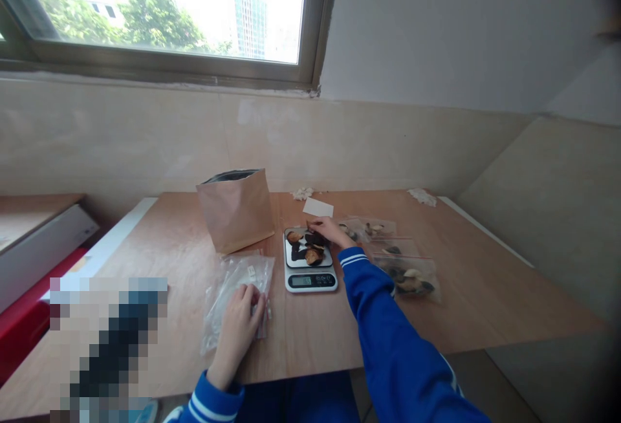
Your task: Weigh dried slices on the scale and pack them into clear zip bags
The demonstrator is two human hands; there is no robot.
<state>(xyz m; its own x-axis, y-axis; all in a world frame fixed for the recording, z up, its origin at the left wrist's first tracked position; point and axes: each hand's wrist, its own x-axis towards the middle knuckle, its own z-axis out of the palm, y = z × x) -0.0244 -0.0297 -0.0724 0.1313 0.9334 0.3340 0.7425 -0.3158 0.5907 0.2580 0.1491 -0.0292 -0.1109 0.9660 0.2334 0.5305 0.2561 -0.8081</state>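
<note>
Head view: one right hand [330, 230], thumb and fingertips closed on a small brown piece [309, 224] at the far edge of the scale. One left hand [242, 316], fingers curled over the clear plastic bags [220, 297]; whether they grip any is unclear. One kitchen scale [311, 282], ahead and to the right of the left fingers, display lit, figures too small to read. Dark dried pieces [313, 256], on its plate, just nearer than the right fingertips. One brown paper bag [237, 213], upright, open-topped, left of the right fingers. One white card [319, 207], just beyond them. Several filled bags [412, 279], right of them, the blue sleeve [383, 326] partly in the way. One crumpled white scrap [303, 194], beyond the card.
</note>
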